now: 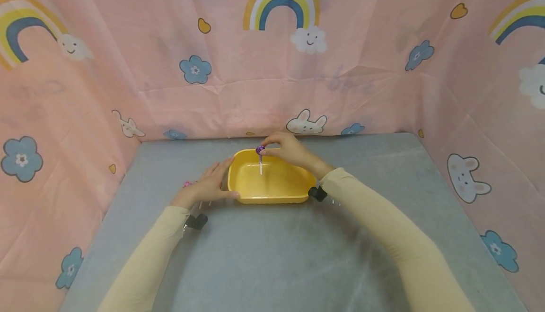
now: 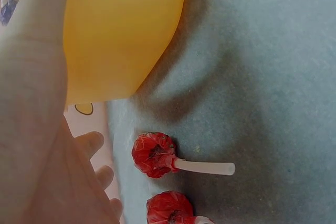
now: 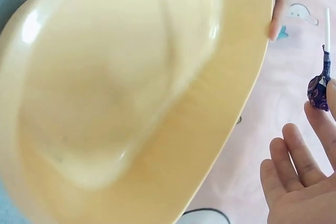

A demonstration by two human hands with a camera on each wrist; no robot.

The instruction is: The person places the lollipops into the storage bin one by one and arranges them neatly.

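Note:
My right hand (image 1: 289, 150) pinches a purple-wrapped lollipop (image 1: 260, 150) between thumb and finger, its white stick pointing down over the yellow basin (image 1: 272, 200). In the right wrist view, the same lollipop (image 3: 318, 92) sits at the fingertips while the other fingers are spread. My left hand (image 1: 208, 186) rests against the basin's left end, thumb at the front corner and straight fingers along the side toward the back. Two red-wrapped lollipops (image 2: 154, 155) lie on the table beneath the left hand. No lollipop shows in the visible part of the basin's inside.
Partly behind the left hand is a pink-wrapped lollipop head (image 1: 187, 184). White lollipop sticks (image 1: 333, 202) show under the right forearm. The grey table (image 1: 272, 255) meets a pink printed cloth (image 1: 255, 99) at its back and sides. A black wrist device (image 1: 317, 194) is near the basin's right corner.

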